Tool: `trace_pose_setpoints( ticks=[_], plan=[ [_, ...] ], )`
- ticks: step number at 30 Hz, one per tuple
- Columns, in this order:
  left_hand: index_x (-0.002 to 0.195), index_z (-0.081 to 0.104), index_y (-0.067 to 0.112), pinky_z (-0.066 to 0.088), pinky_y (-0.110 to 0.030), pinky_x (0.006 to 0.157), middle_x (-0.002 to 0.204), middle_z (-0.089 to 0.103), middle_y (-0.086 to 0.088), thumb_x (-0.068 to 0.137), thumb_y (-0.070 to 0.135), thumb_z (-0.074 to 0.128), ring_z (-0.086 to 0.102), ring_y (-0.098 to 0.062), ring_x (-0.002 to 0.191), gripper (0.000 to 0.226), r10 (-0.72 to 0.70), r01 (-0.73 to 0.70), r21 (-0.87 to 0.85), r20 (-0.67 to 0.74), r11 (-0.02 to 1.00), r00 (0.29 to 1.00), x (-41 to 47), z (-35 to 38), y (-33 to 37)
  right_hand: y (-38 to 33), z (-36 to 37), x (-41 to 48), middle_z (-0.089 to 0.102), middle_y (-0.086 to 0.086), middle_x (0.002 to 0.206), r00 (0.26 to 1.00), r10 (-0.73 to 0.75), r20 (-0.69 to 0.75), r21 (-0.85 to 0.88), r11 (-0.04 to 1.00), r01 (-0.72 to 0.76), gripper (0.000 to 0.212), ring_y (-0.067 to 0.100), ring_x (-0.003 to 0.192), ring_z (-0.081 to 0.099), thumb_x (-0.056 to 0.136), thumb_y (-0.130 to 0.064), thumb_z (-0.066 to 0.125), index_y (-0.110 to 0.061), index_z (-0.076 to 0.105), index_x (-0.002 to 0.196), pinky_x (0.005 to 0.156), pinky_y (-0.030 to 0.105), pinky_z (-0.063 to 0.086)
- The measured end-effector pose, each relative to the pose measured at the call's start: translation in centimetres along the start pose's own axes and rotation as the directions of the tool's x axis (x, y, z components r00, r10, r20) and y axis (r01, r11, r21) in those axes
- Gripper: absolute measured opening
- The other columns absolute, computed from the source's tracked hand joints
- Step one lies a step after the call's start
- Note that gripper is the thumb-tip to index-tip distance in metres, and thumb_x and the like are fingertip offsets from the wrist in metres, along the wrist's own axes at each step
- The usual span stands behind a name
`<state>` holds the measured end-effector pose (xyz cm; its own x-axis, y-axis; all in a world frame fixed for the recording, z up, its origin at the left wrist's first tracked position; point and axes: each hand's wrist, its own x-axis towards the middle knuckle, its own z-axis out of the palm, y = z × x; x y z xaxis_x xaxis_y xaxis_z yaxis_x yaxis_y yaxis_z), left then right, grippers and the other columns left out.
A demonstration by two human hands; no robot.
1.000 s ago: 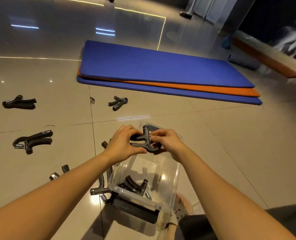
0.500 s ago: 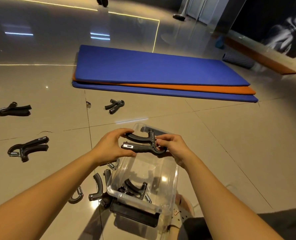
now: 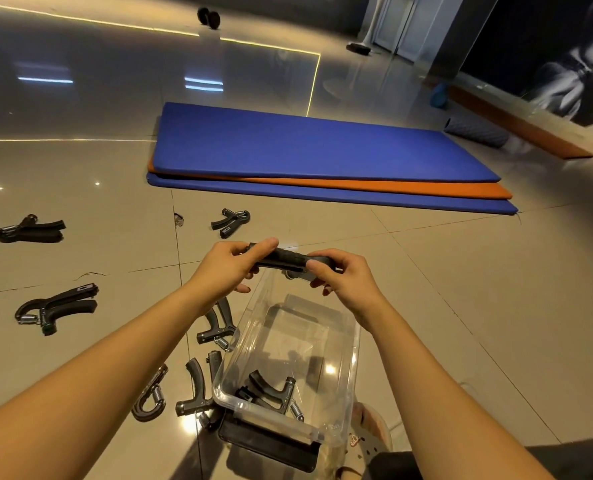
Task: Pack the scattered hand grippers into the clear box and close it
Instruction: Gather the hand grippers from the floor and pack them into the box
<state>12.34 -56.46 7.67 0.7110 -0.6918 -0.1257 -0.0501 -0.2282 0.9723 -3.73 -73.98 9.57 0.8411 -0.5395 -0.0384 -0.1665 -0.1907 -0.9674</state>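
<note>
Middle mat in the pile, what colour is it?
Orange; the middle mat shows best in the head view.

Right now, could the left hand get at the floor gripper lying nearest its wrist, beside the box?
Probably not yet: the left hand and right hand both grip the held gripper above the clear box. The floor gripper lies free just below that wrist, so once freed, likely yes.

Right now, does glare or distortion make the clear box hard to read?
Head view: light glints inside the clear box and on the glossy floor; its transparent walls read faintly; wide-angle bends the tile lines; the held hand gripper looks slightly soft.
</note>
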Motion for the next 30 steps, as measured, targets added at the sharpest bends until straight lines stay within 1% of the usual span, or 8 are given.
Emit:
trace_pose_setpoints(
  ticks=[4, 8, 13, 19, 22, 24, 27, 30],
  plan=[
    [0.134, 0.057, 0.036, 0.050, -0.036, 0.099, 0.121, 0.066, 0.011, 0.075, 0.065, 0.071, 0.060, -0.007, 0.114, 0.068, 0.278, -0.266, 0.180, -0.045, 0.947, 0.960, -0.4, -0.4, 0.4, -0.7, -0.5, 0.6, 0.075, 0.006, 0.095, 0.998, -0.005, -0.057, -0.008, 1.000, 0.004, 0.014, 0.025, 0.070, 0.070, 0.096, -0.027, 0.068, -0.018, 0.075, 0.104, 0.057, 0.029, 0.051],
    [0.150, 0.036, 0.039, 0.042, -0.042, 0.107, 0.142, 0.049, 0.011, 0.081, 0.043, 0.079, 0.046, -0.009, 0.127, 0.081, 0.502, -0.452, 0.503, 0.041, 0.736, 0.864, -0.7, -0.1, 1.0, -1.2, -1.2, 0.8, 0.074, 0.011, 0.094, 0.999, -0.004, -0.049, 0.013, 1.000, 0.005, 0.015, 0.014, 0.057, 0.063, 0.098, -0.027, 0.066, -0.015, 0.075, 0.101, 0.048, 0.022, 0.046],
    [0.146, 0.043, 0.033, 0.043, -0.049, 0.108, 0.133, 0.054, 0.008, 0.076, 0.042, 0.083, 0.050, -0.012, 0.119, 0.081, 0.514, -0.457, 0.601, 0.089, 0.655, 0.853, -0.8, -0.4, 0.8, -1.2, -1.1, 0.5, 0.074, 0.007, 0.083, 0.998, 0.038, -0.044, 0.013, 0.999, -0.038, 0.023, 0.019, 0.059, 0.060, 0.098, -0.035, 0.063, -0.015, 0.075, 0.100, 0.048, 0.027, 0.048],
    [0.142, 0.050, 0.025, 0.038, -0.033, 0.100, 0.132, 0.056, 0.004, 0.075, 0.047, 0.082, 0.050, -0.014, 0.118, 0.078, 0.576, -0.500, 0.680, 0.137, 0.537, 0.806, -0.9, -0.5, -0.4, -0.6, -0.8, 0.4, 0.072, 0.014, 0.075, 0.998, 0.070, -0.003, -0.012, 0.998, -0.070, 0.029, 0.017, 0.045, 0.050, 0.100, -0.037, 0.061, -0.012, 0.074, 0.099, 0.041, 0.022, 0.040],
    [0.140, 0.054, 0.023, 0.041, -0.035, 0.101, 0.128, 0.060, 0.004, 0.075, 0.051, 0.079, 0.051, -0.013, 0.117, 0.075, 0.565, -0.497, 0.675, 0.143, 0.545, 0.813, -0.9, -0.5, -1.1, 0.1, -0.5, 0.3, 0.068, 0.017, 0.077, 0.996, 0.089, -0.014, -0.011, 0.996, -0.089, 0.027, 0.018, 0.048, 0.052, 0.100, -0.033, 0.062, -0.008, 0.073, 0.100, 0.042, 0.022, 0.041],
    [0.138, 0.056, 0.023, 0.045, -0.035, 0.099, 0.124, 0.062, 0.005, 0.074, 0.056, 0.077, 0.051, -0.012, 0.113, 0.075, 0.535, -0.483, 0.673, 0.152, 0.560, 0.831, -0.8, -0.5, -1.6, 0.6, -0.2, 0.3, 0.071, 0.012, 0.089, 0.998, 0.051, -0.029, -0.095, 0.994, -0.054, 0.021, 0.018, 0.063, 0.061, 0.096, -0.028, 0.068, -0.011, 0.072, 0.108, 0.051, 0.022, 0.049],
    [0.138, 0.056, 0.023, 0.046, -0.032, 0.095, 0.121, 0.064, 0.006, 0.071, 0.064, 0.070, 0.052, -0.010, 0.109, 0.079, 0.481, -0.450, 0.680, 0.160, 0.579, 0.862, -0.8, -0.4, -2.5, 1.4, 0.7, 0.6, 0.065, -0.001, 0.112, 0.999, -0.039, -0.005, -0.354, 0.935, 0.035, 0.049, 0.013, 0.100, 0.063, 0.082, -0.034, 0.082, -0.018, 0.068, 0.126, 0.086, 0.024, 0.052],
    [0.137, 0.057, 0.023, 0.045, -0.030, 0.093, 0.120, 0.066, 0.006, 0.068, 0.069, 0.067, 0.055, -0.011, 0.107, 0.083, 0.450, -0.424, 0.670, 0.148, 0.609, 0.880, -0.7, -0.2, -3.1, 2.4, 1.7, 0.5, 0.056, -0.010, 0.117, 0.991, -0.081, 0.110, -0.538, 0.834, 0.128, 0.067, 0.012, 0.113, 0.056, 0.075, -0.044, 0.085, -0.024, 0.064, 0.135, 0.097, 0.032, 0.048]
  ],
)
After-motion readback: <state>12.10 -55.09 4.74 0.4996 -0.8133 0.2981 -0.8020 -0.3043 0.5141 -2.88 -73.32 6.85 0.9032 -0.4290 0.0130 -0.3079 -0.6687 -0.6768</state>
